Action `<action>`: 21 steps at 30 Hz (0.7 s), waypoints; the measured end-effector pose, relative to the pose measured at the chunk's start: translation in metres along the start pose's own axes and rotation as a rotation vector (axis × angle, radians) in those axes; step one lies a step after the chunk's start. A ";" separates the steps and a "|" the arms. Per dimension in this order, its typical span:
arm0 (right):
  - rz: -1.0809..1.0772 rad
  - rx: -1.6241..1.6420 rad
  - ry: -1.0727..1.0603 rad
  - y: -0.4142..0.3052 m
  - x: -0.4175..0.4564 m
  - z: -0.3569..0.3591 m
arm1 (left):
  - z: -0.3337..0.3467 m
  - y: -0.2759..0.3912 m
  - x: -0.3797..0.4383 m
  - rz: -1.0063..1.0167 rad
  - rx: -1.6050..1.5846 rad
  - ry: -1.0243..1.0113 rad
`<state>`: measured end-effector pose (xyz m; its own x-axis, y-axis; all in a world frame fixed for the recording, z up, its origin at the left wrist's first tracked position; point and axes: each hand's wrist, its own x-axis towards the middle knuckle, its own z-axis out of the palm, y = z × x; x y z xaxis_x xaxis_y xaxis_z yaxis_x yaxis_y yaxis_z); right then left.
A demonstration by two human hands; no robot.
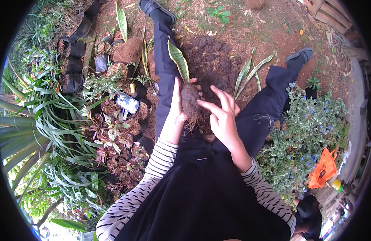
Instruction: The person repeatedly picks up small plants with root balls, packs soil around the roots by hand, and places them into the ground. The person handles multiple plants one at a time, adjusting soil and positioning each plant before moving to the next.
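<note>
My left hand (177, 104) holds a ball of brown coconut fibre (190, 101) between my thighs. A variegated snake plant leaf (179, 61) stands out of the top of the ball. My right hand (223, 107) is just to the right of the ball, its fingers apart and a fingertip at or close to the fibre; nothing shows in its grasp. Beyond my hands lies a heap of dark soil (206, 54) mixed with fibre. More snake plant leaves (247, 72) stand to the right of the soil, near my right leg.
At the left are potted plants, black nursery bags (74, 66), another fibre ball (128, 51) and a smartphone (128, 103). A bush with blue flowers (306, 129) grows at the right, beside an orange bag (323, 170). Wooden slats (331, 16) are at the upper right.
</note>
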<state>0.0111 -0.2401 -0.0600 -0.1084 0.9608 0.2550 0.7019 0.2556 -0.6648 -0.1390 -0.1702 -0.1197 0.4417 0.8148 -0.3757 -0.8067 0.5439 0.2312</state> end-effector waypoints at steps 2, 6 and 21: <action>0.015 -0.023 0.056 -0.001 0.001 0.001 | 0.006 0.000 -0.001 -0.002 -0.003 0.082; 0.030 -0.128 -0.021 -0.008 -0.001 -0.003 | 0.007 0.000 -0.001 0.035 0.109 0.102; 0.048 -0.268 -0.055 -0.018 -0.001 0.001 | 0.013 -0.003 -0.001 0.165 0.436 0.188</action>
<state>-0.0017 -0.2451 -0.0488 -0.1037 0.9773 0.1847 0.8673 0.1798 -0.4642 -0.1318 -0.1705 -0.1086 0.2118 0.8684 -0.4484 -0.6029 0.4772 0.6393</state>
